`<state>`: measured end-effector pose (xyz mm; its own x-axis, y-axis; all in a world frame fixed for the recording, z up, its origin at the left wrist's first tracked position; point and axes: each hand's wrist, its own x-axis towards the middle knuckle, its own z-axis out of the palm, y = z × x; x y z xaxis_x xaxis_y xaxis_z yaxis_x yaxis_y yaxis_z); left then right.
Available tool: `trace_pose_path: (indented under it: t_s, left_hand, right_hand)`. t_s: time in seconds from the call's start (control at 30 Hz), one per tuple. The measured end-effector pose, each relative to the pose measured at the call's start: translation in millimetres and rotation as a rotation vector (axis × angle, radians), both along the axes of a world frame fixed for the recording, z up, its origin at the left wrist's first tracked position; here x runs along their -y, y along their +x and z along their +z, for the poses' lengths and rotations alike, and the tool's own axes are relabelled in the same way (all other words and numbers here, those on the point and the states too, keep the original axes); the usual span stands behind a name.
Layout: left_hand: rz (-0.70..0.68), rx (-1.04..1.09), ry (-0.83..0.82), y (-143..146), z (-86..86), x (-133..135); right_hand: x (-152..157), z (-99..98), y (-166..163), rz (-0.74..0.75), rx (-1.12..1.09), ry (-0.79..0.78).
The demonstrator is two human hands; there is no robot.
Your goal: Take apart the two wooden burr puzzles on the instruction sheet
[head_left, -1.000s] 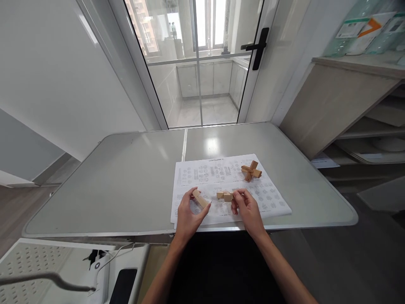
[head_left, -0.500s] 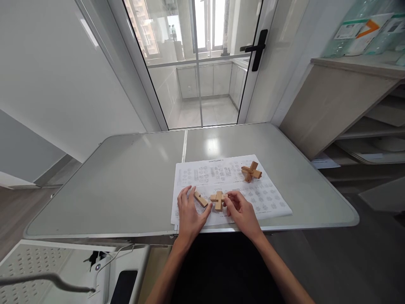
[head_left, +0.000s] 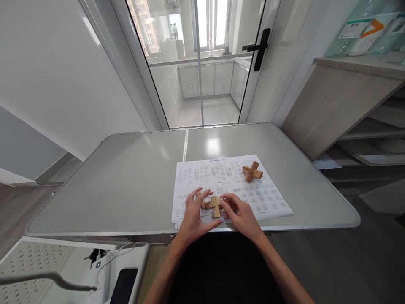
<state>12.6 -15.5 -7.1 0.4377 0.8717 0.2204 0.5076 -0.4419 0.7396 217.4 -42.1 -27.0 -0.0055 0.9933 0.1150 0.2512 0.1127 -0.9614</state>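
Note:
My left hand and my right hand meet over a printed instruction sheet near the table's front edge. Between them is a cluster of light wooden puzzle blocks. The left fingers pinch a wooden bar against the cluster from the left. On the right, my fingers grip the crossed blocks. Farther back on the sheet, to the right, lies a finished wooden burr cross, untouched.
The grey folding table has a seam down its middle. A glass door stands behind it and wooden shelves to the right. A white device with cables sits below the table's front left.
Both hands drew together and toward me. The left hand's bar, held apart a second ago, now touches the crossed blocks in the right hand.

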Motion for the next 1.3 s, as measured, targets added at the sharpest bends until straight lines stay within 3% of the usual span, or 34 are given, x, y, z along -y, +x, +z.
trace_pose_path:
  t_s: [1.3]
  left_hand:
    - [-0.003, 0.166, -0.14, -5.5, 5.3, -2.6]
  right_hand:
    - [2.5, 6.8, -1.3, 0.072, 0.032, 0.028]
